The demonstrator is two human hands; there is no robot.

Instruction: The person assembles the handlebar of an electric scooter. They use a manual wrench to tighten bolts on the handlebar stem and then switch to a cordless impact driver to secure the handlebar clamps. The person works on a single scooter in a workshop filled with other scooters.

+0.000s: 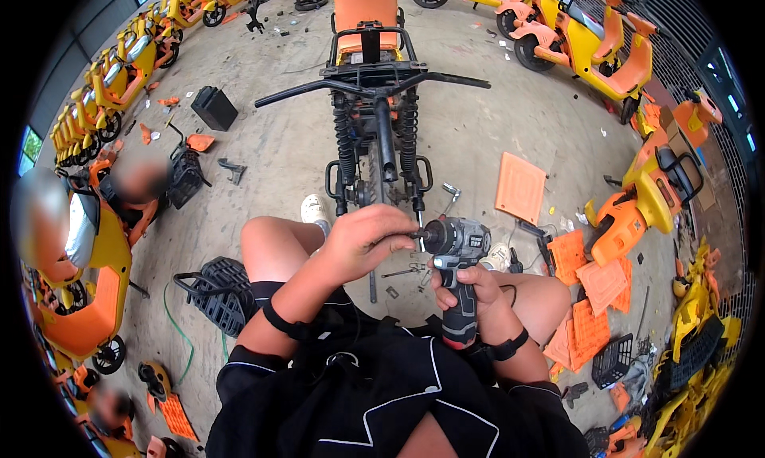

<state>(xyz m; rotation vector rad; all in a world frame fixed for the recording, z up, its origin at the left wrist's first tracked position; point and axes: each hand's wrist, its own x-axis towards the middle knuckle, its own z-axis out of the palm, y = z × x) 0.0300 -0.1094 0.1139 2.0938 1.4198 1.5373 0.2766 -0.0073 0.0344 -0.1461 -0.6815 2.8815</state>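
My right hand (470, 291) is wrapped round the grip of a grey and black cordless drill (470, 236), held above my lap with its chuck facing left. My left hand (368, 241) reaches across from the left, its fingers pinched together at the dark bit (418, 234) at the front of the chuck. The fingertips partly cover that bit. Just beyond both hands stands a stripped scooter frame (373, 80) with black springs, a crossbar and an orange panel behind. Its wheel (368, 189) points toward me, between my legs.
A ratchet wrench (451, 193) and small loose parts lie on the floor by the wheel. Orange panels (522, 185) and a black crate (612, 359) are to the right. A black basket (219, 295) lies left of my leg. Yellow-orange scooters (590, 44) line both sides.
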